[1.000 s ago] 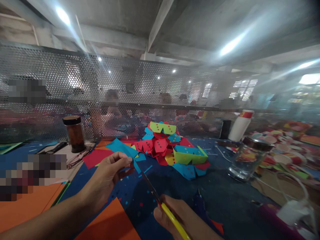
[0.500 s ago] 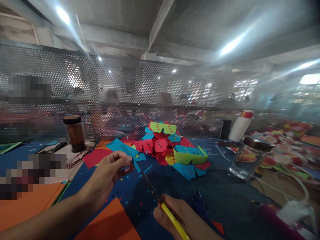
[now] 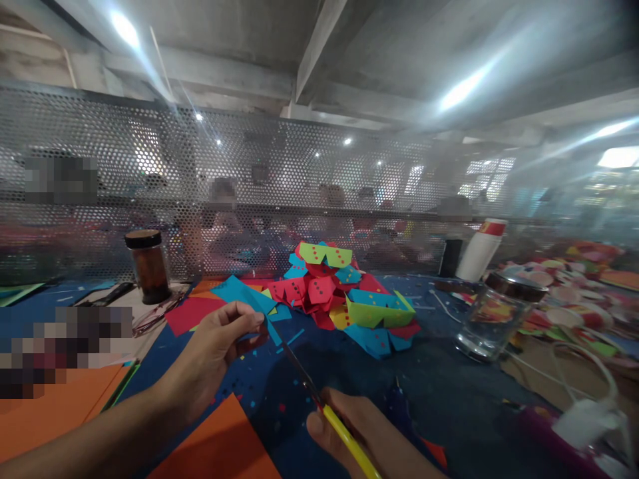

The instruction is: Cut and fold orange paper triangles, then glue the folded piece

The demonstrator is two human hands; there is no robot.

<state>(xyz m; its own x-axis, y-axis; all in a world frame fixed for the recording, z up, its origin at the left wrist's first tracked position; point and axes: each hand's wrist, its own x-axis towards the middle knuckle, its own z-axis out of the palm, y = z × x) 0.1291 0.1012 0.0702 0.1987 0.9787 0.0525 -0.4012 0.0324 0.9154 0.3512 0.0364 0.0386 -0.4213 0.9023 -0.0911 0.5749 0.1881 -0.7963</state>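
Observation:
Near the middle, my left hand point(image 3: 219, 346) pinches a small blue paper piece point(image 3: 272, 329) between thumb and fingers. My right hand point(image 3: 354, 426) is wrapped round yellow-handled scissors point(image 3: 344, 436), whose dark blades point up and left and touch the blue piece. Whether the blades are parted I cannot tell. Behind them lies a pile of cut, folded papers point(image 3: 319, 293) in red, blue, green and yellow with punched holes. A larger blue sheet point(image 3: 237, 291) rests behind my left hand. Orange paper point(image 3: 224, 442) lies below the hands.
A dark-filled jar point(image 3: 150, 266) stands at the back left. On the right are a clear glass jar point(image 3: 486, 319), a white cup stack point(image 3: 482, 249), a purple tool with a white cord point(image 3: 564, 432) and many paper pieces. A perforated metal screen point(image 3: 269, 193) runs behind the table.

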